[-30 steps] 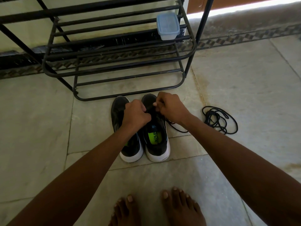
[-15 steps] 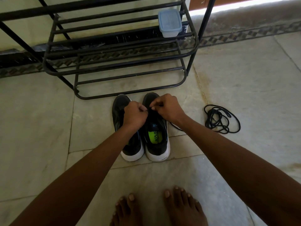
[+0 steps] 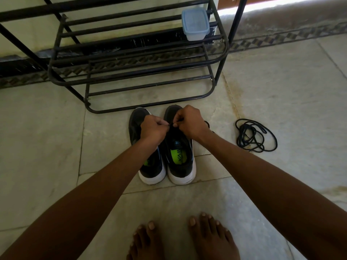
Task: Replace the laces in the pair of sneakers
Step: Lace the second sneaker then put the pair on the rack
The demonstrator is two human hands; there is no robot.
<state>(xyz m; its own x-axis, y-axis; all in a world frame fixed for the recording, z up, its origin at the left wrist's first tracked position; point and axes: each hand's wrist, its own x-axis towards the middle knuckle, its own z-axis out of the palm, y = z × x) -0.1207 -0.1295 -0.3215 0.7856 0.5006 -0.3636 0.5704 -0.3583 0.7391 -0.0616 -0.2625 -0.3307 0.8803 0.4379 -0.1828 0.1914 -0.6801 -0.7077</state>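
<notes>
Head view: two hands, left and right, pinch one lace over two sneakers.

The floor is laid in large pale stone tiles with thin dark joints and some brownish staining along one joint. A black metal shoe rack of tubular bars stands against a cream wall, its lowest rail resting on the tiles. A small clear plastic container with a pale blue lid sits on a shelf at the rack's right end. A dark patterned border strip runs along the base of the wall. Bright daylight falls across the upper right.
</notes>
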